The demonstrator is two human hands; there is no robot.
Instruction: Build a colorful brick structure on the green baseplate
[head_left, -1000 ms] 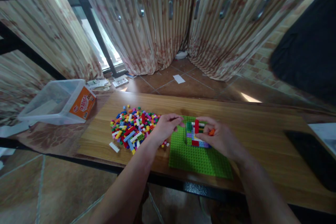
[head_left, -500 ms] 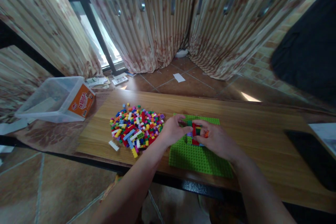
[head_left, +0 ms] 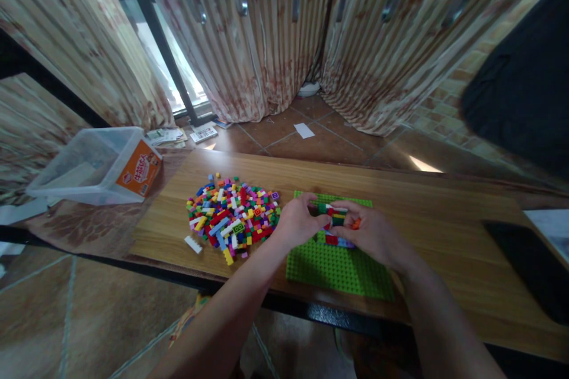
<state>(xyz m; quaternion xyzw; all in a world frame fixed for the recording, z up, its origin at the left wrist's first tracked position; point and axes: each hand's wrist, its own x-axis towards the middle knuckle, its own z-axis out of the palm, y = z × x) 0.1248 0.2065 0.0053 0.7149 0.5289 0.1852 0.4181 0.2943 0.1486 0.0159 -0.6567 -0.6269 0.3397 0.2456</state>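
A green studded baseplate (head_left: 338,275) lies before me with a small structure of coloured toy bricks (head_left: 331,239) on its upper part. Red, green, white and pale purple show in the structure. My left hand (head_left: 297,220) is at its left side, fingers curled and thumb tip against the bricks. From the right, my right hand (head_left: 371,234) closes on the bricks with thumb and fingers. An orange brick (head_left: 356,224) shows by its curled fingers. The fingers hide much of the structure, and I cannot tell exactly which brick each fingertip presses.
A heap of mixed toy bricks (head_left: 233,213) spreads left of the baseplate, with a white brick (head_left: 192,244) apart from it. A clear plastic bin (head_left: 89,172) stands at the far left. A dark flat object (head_left: 524,266) lies on the wooden table (head_left: 444,237) at right.
The fingers of both hands have shifted slightly at the structure. The long red piece seen upright between them now shows less, and green and white bricks show more.
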